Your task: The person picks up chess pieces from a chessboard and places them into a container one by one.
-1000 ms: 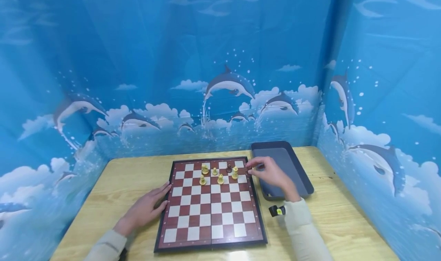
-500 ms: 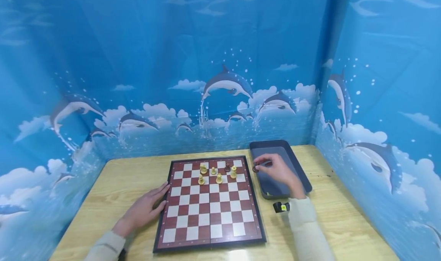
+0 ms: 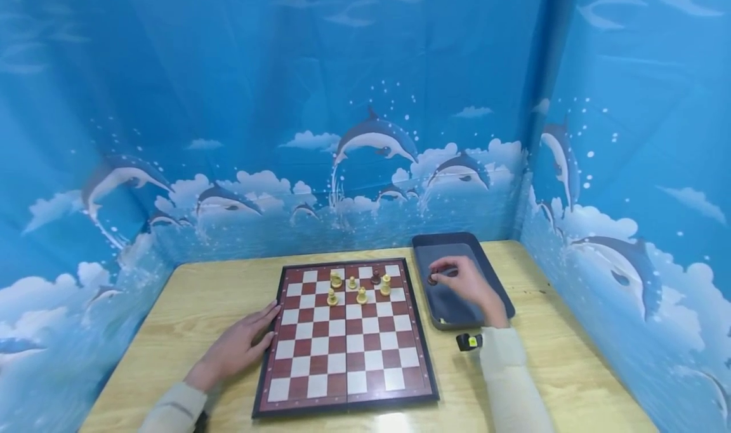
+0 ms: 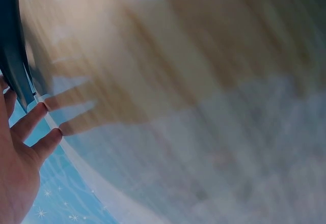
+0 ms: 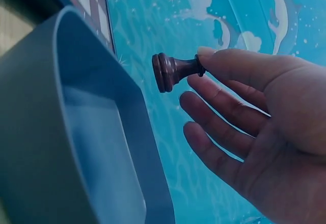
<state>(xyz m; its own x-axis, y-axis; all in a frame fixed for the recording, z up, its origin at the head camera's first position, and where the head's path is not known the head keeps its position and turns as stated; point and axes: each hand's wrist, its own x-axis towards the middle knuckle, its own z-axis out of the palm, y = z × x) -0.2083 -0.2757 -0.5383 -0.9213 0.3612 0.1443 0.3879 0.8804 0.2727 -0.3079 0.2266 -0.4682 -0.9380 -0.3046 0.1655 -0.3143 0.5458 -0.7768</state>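
My right hand point(image 3: 467, 282) pinches a shiny dark-brown chess piece point(image 5: 174, 72), seemingly over the deep dark-grey tray point(image 3: 454, 309), so to put it in I should lower it.

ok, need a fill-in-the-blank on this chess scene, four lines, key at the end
1. The right hand pinches one dark piece, and the number of other dark pieces on the chess board is ____.
2. The yellow pieces on the board number ____.
3. The left hand is at the board's ____ edge.
4. The grey tray sits on the table, on the board's ____ side.

Missing words: one; five; left; right.
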